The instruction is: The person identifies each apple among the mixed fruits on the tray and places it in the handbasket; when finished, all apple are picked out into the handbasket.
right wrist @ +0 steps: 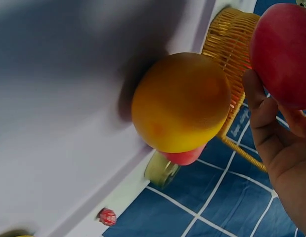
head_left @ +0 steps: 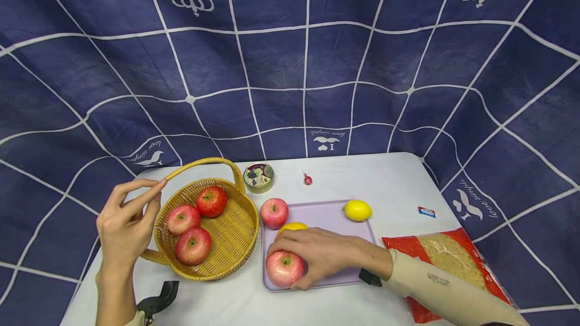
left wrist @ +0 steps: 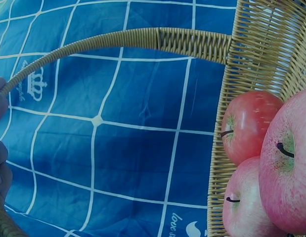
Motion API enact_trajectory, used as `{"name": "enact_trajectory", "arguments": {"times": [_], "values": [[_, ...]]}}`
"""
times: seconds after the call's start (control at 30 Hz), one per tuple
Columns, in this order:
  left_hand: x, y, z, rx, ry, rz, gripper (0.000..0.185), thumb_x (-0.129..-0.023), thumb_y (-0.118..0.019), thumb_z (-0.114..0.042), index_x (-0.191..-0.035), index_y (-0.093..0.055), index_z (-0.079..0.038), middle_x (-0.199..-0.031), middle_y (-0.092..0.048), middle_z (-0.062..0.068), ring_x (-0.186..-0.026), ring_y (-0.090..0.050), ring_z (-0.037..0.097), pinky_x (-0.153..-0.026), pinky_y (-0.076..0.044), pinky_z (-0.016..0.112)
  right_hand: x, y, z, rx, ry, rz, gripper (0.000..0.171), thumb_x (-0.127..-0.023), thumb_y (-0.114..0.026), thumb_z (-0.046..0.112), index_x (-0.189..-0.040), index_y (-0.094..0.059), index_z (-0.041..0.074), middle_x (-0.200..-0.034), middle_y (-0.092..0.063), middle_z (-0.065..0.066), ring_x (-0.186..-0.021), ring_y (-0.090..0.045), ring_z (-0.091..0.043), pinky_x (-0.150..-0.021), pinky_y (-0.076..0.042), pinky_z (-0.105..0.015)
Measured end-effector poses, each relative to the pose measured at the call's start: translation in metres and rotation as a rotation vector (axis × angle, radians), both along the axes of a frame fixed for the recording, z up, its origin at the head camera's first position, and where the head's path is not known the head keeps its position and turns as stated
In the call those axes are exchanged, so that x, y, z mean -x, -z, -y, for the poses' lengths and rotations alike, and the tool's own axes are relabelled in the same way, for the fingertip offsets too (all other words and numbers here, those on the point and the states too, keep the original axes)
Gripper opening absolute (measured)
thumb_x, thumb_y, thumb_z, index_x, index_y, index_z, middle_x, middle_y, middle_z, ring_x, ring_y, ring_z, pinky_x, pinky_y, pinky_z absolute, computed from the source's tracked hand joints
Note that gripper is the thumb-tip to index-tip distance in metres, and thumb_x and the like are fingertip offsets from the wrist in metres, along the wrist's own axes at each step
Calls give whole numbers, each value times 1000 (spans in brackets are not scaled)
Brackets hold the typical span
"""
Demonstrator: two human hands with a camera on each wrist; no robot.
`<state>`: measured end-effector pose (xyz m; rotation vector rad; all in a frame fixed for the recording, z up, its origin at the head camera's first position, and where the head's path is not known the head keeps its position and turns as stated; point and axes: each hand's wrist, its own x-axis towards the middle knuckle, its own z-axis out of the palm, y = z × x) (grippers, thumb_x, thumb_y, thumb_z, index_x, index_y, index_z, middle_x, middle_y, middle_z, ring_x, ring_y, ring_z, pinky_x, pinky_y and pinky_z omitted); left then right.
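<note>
My left hand (head_left: pixel 129 220) pinches the handle of a wicker basket (head_left: pixel 235 245) between thumb and fingers. Inside the basket lie three red apples, among them a deep red apple (head_left: pixel 211 201) at the back. Over the near left part of a lilac tray (head_left: pixel 331 210), my right hand (head_left: pixel 317 253) grips a pink-red apple (head_left: pixel 284 269), which also fills the upper right of the right wrist view. Just behind those fingers sits an orange-yellow fruit (right wrist: pixel 182 103), partly hidden in the head view. Another apple (head_left: pixel 274 213) is at the tray's far left corner.
A lemon (head_left: pixel 357 210) lies at the tray's far right. Behind are a round tin (head_left: pixel 259 177) and a red-wrapped lollipop (head_left: pixel 307 179). A small blue-and-red packet (head_left: pixel 426 212) and a red food bag (head_left: pixel 448 255) lie on the right, the bag partly under my right forearm.
</note>
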<state>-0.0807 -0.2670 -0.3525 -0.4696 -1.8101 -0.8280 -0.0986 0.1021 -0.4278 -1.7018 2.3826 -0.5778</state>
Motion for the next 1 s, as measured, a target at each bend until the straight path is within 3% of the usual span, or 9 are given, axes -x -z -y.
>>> {"name": "enact_trajectory", "arguments": {"times": [0.53, 1.0], "values": [[-1, -1, -1, -1, -8, -3, 14, -90, -69, -5, -93, -80, 2, -91, -68, 23, -55, -29, -2, -59, -18, 3, 9, -9, 11, 0, -22, 8, 65, -86, -70, 61, -140, -45, 36, -132, -46, 21, -123, -43, 4, -110, -38, -23], [0, 0, 0, 4, 2, -2, 14, -90, -68, -4, -93, -80, 2, -91, -68, 23, -53, -27, -3, -56, -16, 4, 13, -15, 21, -1, -3, 50, 66, -87, -69, 58, -143, -44, 36, -135, -47, 20, -114, -50, 6, -98, -43, -17]]}}
